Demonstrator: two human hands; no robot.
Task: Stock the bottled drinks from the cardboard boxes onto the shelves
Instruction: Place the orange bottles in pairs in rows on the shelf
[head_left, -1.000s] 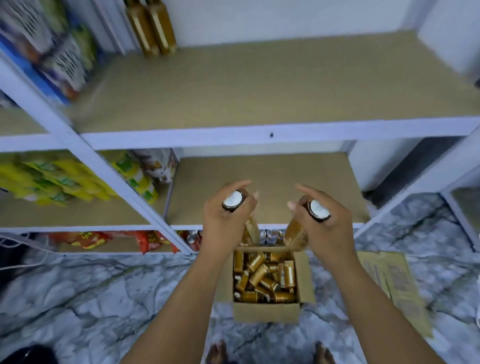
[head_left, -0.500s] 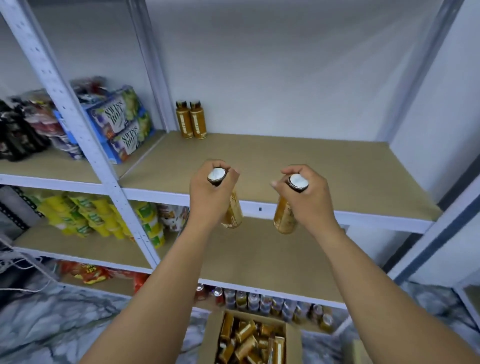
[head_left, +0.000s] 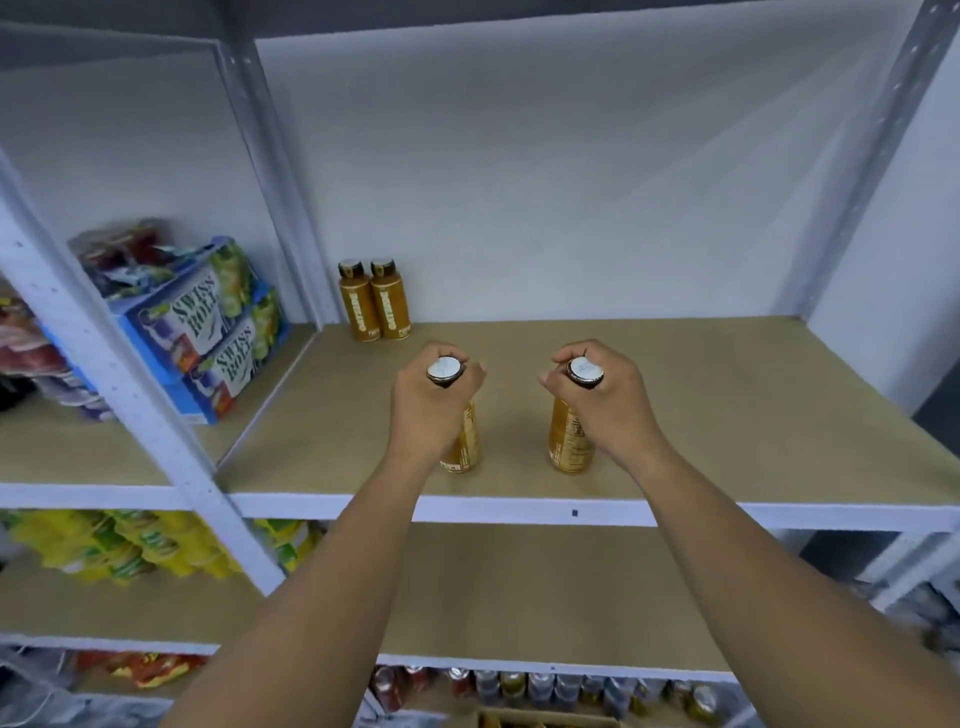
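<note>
My left hand (head_left: 431, 410) grips a gold-labelled bottle (head_left: 464, 447) by its neck, its white cap showing between my fingers. My right hand (head_left: 608, 400) holds a second gold bottle (head_left: 569, 441) the same way. Both bottles hang upright just over the front half of the tan upper shelf (head_left: 727, 415); whether their bases touch the board I cannot tell. Two matching bottles (head_left: 374, 306) stand at the back left corner of that shelf. Only the top edge of the cardboard box (head_left: 545, 721) shows at the bottom.
Blue Swiss Roll cartons (head_left: 208, 332) fill the left bay behind a white upright post (head_left: 119, 384). Yellow snack packs (head_left: 114, 545) sit on the shelf below left. A row of cans (head_left: 545, 686) lines the lowest level. A tan middle shelf (head_left: 519, 597) lies beneath my arms.
Both hands rose from the box with a bottle each and moved forward over the upper shelf. My view tilted up, so the box dropped almost out of sight.
</note>
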